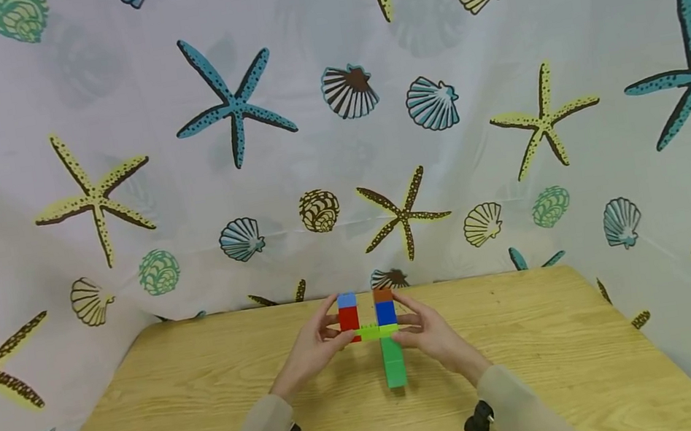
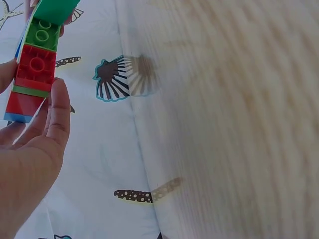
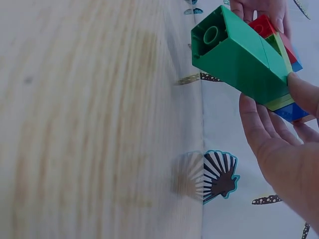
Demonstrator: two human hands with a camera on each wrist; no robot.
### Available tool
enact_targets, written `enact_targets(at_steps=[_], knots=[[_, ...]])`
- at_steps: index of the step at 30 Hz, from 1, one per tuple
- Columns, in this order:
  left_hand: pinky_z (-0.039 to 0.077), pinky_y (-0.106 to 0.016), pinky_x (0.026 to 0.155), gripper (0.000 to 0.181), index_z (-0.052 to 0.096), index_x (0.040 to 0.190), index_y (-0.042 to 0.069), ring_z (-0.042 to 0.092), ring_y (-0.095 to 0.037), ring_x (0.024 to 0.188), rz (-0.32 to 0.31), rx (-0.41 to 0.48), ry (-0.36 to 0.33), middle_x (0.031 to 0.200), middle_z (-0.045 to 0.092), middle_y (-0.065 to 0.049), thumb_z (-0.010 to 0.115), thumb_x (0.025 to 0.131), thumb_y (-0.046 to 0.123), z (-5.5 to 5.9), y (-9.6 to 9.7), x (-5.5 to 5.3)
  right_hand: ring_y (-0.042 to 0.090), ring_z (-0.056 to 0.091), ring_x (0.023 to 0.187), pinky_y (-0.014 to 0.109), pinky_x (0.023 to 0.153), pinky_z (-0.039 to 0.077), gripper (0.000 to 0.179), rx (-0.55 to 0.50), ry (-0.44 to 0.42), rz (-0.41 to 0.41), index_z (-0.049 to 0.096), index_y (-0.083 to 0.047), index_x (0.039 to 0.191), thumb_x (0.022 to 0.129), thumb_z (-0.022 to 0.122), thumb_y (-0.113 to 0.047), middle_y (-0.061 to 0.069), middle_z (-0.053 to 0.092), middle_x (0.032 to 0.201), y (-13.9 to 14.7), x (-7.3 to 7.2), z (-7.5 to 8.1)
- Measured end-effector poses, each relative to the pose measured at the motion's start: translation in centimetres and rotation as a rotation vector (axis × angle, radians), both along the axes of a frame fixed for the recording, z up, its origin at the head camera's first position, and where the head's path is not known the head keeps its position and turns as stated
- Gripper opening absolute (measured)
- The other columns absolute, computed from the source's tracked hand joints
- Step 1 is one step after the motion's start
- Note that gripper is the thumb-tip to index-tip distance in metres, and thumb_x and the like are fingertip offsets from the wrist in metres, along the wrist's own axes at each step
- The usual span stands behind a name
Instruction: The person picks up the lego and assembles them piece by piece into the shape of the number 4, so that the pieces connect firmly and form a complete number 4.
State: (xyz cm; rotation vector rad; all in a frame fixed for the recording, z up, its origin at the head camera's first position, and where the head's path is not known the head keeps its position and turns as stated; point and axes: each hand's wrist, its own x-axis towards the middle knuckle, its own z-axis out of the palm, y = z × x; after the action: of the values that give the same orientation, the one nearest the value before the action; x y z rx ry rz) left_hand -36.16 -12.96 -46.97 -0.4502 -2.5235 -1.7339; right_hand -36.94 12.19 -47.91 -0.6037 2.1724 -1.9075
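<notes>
Both hands hold one assembly of toy building bricks over the table, in the middle of the head view. A lime green brick [image 1: 369, 333] bridges two stacks. On the left stack a red brick [image 1: 349, 317] carries a light blue brick [image 1: 347, 300], and another red brick [image 2: 36, 64] shows its hollow underside in the left wrist view. The right stack has a brown brick [image 1: 382, 296] over a blue brick [image 1: 386, 313], with green bricks [image 3: 244, 55] hanging below, their hollow bottom visible. My left hand [image 1: 311, 349] grips the left stack; my right hand [image 1: 434, 335] grips the right one.
A wooden table [image 1: 212, 396] spreads beneath the hands. Behind it and along its sides hangs a white cloth [image 1: 311, 161] printed with starfish and shells. Small black devices [image 1: 479, 423] sit by both wrists.
</notes>
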Motion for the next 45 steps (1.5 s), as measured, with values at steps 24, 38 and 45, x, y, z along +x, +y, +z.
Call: enact_targets(at_steps=[24, 38, 45], knots=[[0.054, -0.042, 0.092, 0.071, 0.039, 0.150, 0.009, 0.061, -0.028, 0.113, -0.013, -0.025, -0.226, 0.135, 0.055, -0.017, 0.073, 0.089, 0.019, -1.6, -1.0, -1.4, 0.026, 0.064, 0.111, 0.044, 0.091, 0.055, 0.069, 0.070, -0.178, 0.032, 0.032, -0.009, 0.153, 0.094, 0.067, -0.013, 0.027, 0.046, 0.144, 0.2, -0.9, -1.3], [0.057, -0.041, 0.084, 0.068, 0.037, 0.148, 0.001, 0.064, -0.032, 0.109, -0.012, -0.021, -0.351, 0.136, 0.052, -0.028, 0.070, 0.090, 0.008, -2.3, 0.0, -2.1, 0.029, 0.061, 0.117, 0.043, 0.087, 0.056, 0.068, 0.147, -0.293, 0.035, 0.034, 0.000, 0.150, 0.093, 0.068, -0.013, 0.026, 0.043, 0.147, 0.5, -1.7, -1.4], [0.057, -0.042, 0.084, 0.064, 0.038, 0.146, -0.004, 0.063, -0.036, 0.111, -0.026, -0.005, -0.353, 0.135, 0.052, -0.030, 0.068, 0.089, 0.003, -2.3, 0.2, -2.0, 0.026, 0.064, 0.109, 0.042, 0.083, 0.058, 0.062, 0.143, -0.292, 0.005, 0.040, 0.003, 0.146, 0.092, 0.068, -0.010, 0.026, 0.047, 0.143, 0.6, -1.6, -1.8]])
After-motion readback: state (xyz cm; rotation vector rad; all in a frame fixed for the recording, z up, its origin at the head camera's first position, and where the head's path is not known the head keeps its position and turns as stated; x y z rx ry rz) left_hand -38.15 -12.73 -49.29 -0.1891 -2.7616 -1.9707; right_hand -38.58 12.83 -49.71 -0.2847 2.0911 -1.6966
